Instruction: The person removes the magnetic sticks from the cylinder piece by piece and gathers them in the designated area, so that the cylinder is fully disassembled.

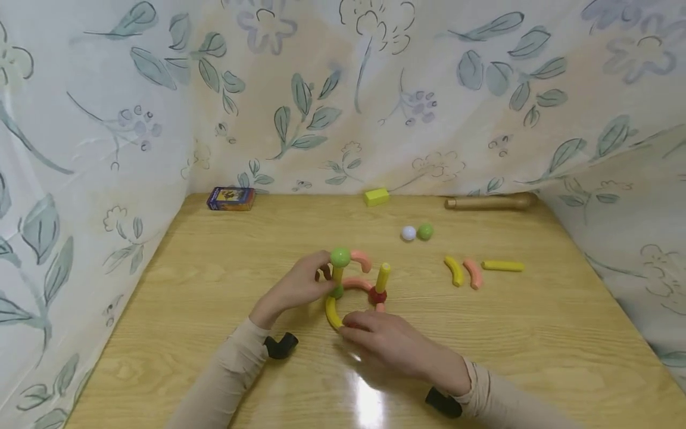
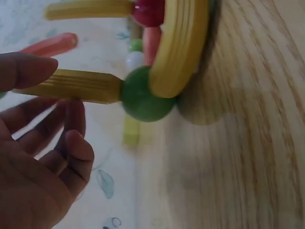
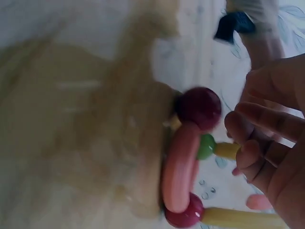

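Head view: left hand (image 1: 301, 282) pinches yellow rod (image 1: 337, 274), printed box (image 1: 231, 199) behind, inside hidden.

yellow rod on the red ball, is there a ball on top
No: in the head view, the yellow rod above the red ball ends bare.

Green ball (image 1: 340, 257), yellow rod (image 2: 93, 87), 2 red balls (image 3: 199, 109), pink arc (image 3: 181, 167), leaf-patterned white cloth (image 1: 343, 65), tan grained table (image 1: 225, 250)

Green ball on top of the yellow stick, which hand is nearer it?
Left. The left hand is just beside the green ball, holding the yellow stick beneath it; the right hand is farther away, by the ring's near side.
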Motion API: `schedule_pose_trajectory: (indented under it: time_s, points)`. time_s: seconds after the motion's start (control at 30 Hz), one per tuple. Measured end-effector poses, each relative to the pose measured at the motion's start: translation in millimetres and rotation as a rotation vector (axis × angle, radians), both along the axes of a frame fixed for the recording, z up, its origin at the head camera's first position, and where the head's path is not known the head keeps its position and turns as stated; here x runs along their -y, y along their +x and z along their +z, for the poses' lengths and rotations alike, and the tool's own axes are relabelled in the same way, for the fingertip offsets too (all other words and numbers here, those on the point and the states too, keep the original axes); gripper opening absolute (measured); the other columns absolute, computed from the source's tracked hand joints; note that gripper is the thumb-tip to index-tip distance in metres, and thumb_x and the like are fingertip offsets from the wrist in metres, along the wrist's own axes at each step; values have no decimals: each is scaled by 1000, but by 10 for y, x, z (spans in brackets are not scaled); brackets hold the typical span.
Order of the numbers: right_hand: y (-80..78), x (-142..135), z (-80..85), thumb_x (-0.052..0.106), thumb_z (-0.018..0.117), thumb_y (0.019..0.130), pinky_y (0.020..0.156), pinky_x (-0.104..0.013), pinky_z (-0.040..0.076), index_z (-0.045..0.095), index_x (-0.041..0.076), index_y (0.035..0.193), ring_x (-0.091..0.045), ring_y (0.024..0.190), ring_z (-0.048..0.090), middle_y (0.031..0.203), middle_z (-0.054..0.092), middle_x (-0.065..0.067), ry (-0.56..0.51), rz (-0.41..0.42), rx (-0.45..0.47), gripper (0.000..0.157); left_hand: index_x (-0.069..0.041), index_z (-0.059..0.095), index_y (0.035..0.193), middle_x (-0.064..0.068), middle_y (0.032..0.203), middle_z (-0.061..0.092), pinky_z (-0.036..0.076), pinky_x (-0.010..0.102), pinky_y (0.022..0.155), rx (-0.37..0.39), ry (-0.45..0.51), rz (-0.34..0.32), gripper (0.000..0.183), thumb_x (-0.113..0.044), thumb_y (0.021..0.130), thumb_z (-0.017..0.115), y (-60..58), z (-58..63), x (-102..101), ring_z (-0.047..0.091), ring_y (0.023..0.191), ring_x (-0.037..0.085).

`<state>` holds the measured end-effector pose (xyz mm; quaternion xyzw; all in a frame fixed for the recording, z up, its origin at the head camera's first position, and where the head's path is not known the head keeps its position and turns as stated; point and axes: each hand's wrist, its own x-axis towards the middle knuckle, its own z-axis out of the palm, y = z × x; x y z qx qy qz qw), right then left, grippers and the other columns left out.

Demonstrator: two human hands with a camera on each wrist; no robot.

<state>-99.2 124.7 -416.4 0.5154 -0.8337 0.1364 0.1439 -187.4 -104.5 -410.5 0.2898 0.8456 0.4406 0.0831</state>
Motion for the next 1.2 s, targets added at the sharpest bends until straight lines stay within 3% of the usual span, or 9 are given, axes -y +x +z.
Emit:
schedule_pose_trajectory:
  time_s: [0.2,0.4,0.6,0.73,0.8,0.9,1.0,1.07,1.2]
  points:
    - [24,5,-144,11,70,83,79,-21,51,74,16,102,-9,91,61,106,65,2,28,12,-39,20,-10,66,99,2,91,65,48,25,69,8,9,-15,14,-9,86,71,1,-90,-5,57,80,13]
    - [-60,-225,-162,8,74,79,71,-22,52,71,15,99,-9,84,59,101,62,1,19,-134,-41,22,-12,64,97,1,85,62,48,22,66,-67,4,-31,14,-11,86,74,68,-101,-46,55,76,11]
    - [-311,-455,-226,-1,76,76,65,-28,51,71,12,102,-15,80,61,102,64,-6,-47,-281,-66,29,-6,61,100,4,83,62,46,17,64,-285,-14,-51,24,-16,85,76,250,-178,-192,56,72,14]
    - [-444,-517,-254,-2,73,75,67,-33,53,72,9,103,-21,83,64,105,66,-10,-27,-368,-54,30,-7,60,103,2,82,65,47,17,64,-401,-120,18,29,-22,84,77,391,-157,-339,59,70,11]
    - [-452,-505,-217,1,73,78,70,-34,54,71,7,104,-22,85,65,105,67,-10,-34,-419,8,27,-8,60,100,1,78,66,47,18,60,-478,-201,66,31,-27,83,77,450,-146,-416,59,66,9]
    - [-373,-424,-63,7,71,86,66,-28,53,69,7,106,-14,80,64,103,68,-7,-175,-506,165,20,-8,60,95,-1,72,65,47,22,52,-631,-279,139,35,-33,81,78,515,-154,-515,59,58,10]
    - [-259,-291,143,13,70,90,60,-21,49,67,10,111,-6,74,61,100,68,-3,-428,-508,286,22,-8,60,88,-2,66,61,45,25,46,-763,-307,204,36,-36,79,79,549,-171,-587,57,51,11]
    - [-214,-205,244,14,74,87,58,-20,48,66,10,114,-6,73,60,99,68,-2,-530,-463,274,29,-9,60,82,-2,62,59,44,26,44,-836,-317,248,36,-39,78,79,560,-176,-621,55,49,11]
    - [-199,-90,316,11,80,79,58,-15,44,66,7,117,-8,73,59,98,66,-2,-568,-410,163,41,-11,57,71,-4,53,52,41,24,40,-911,-367,295,39,-43,75,80,585,-169,-644,48,44,10]
